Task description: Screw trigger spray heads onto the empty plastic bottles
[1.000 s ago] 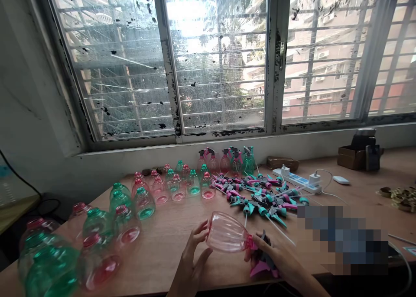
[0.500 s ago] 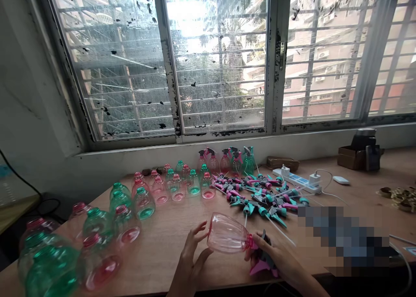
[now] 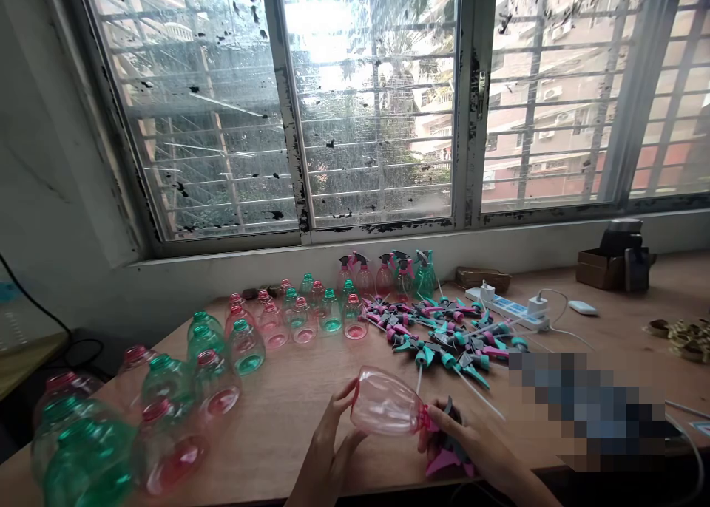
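Observation:
A clear pink spray bottle (image 3: 387, 402) lies tilted on its side above the table's front part, its base to the left and its neck to the right. My left hand (image 3: 331, 442) is closed round the base, fingers behind it and thumb below. At the neck, my right hand (image 3: 463, 434) grips the pink and grey trigger head (image 3: 448, 459), which sits against the bottle's mouth. My right fingers partly hide the joint between the two. Beyond my hands lies a heap of loose pink, teal and grey trigger heads (image 3: 444, 337) with white dip tubes.
Several open pink and green bottles (image 3: 244, 348) stand along the left and back of the wooden table (image 3: 277, 433). Several bottles with trigger heads (image 3: 385, 274) stand by the wall. A power strip (image 3: 510, 307), a brown box (image 3: 602, 267) and a blurred-out patch (image 3: 593, 403) are on the right.
My left fingers have closed in on the bottle's base, where they were spread before. The bottle has shifted slightly left and down. My right hand keeps its grip at the neck.

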Available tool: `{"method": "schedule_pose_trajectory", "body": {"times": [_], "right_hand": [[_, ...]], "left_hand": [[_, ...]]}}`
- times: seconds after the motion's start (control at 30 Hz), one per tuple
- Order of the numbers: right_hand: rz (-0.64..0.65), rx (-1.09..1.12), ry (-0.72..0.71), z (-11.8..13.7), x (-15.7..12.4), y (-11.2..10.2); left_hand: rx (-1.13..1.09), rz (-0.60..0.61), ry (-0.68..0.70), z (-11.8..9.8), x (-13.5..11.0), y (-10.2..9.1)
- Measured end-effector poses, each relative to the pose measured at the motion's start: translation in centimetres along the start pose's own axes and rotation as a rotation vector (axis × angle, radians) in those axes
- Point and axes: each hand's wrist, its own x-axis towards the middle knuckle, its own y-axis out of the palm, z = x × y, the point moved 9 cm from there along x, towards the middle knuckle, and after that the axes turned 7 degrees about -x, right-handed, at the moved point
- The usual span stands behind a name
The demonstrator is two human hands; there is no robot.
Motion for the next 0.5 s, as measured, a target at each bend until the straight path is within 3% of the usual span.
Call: {"method": "schedule_pose_trajectory", "body": {"times": [0.17, 0.3, 0.5], "right_hand": [[-0.016, 0.059, 0.016, -0.9, 0.3, -0.3], [-0.018, 0.050, 0.014, -0.1, 0.1, 0.0], [0.012, -0.002, -0.007, 0.6, -0.1, 0.4]], "left_hand": [[0.038, 0.004, 0.010, -0.2, 0.0, 0.0], [-0.001, 0.068, -0.003, -0.3, -0.2, 0.4], [-0.114, 0.028, -0.049, -0.9, -0.4, 0.3]]}}
